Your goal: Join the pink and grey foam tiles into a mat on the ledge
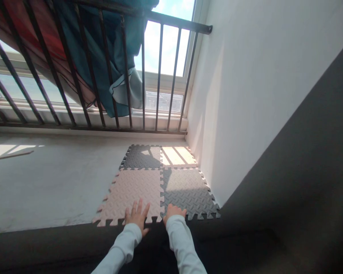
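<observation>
Two pink and two dark grey interlocking foam mat tiles lie joined in a checkered square on the ledge. My left hand, fingers spread, rests at the front edge of the near pink tile. Beside it, my right hand is closed with its fingers curled down on the near left corner of the near grey tile, close to the seam. Its fingertips are hidden. Behind these are the far grey tile and the far pink tile, the latter striped by sunlight.
A white wall runs along the tiles' right side. Behind the ledge stands a dark metal railing before a window, with blue-green and red cloth hanging there. A thin strip lies far left. The ledge drops off in front.
</observation>
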Demonstrator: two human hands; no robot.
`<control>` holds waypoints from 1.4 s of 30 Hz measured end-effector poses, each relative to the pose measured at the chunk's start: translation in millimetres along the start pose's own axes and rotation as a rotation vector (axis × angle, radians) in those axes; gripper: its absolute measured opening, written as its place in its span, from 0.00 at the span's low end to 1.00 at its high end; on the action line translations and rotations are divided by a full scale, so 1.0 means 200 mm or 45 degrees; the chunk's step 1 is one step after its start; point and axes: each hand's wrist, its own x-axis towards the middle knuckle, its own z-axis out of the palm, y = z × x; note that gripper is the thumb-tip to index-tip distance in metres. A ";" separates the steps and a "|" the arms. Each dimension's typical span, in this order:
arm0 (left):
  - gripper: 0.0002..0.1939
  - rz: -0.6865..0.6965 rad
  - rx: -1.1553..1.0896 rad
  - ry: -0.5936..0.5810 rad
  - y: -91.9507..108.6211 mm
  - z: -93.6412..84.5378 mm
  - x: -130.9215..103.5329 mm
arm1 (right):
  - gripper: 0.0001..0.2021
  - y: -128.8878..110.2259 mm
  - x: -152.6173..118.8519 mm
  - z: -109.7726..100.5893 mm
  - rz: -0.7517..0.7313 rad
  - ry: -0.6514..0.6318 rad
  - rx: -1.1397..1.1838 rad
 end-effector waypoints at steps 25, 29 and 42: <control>0.28 0.285 -0.080 0.033 0.27 -0.29 0.59 | 0.18 0.05 0.14 0.12 -0.078 0.215 -0.066; 0.18 0.295 -0.034 -0.058 0.28 -0.43 0.70 | 0.14 0.03 0.16 0.13 -0.059 0.265 -0.021; 0.30 0.238 -0.194 0.132 0.24 -0.28 0.88 | 0.19 0.01 0.18 0.12 -0.097 0.209 -0.054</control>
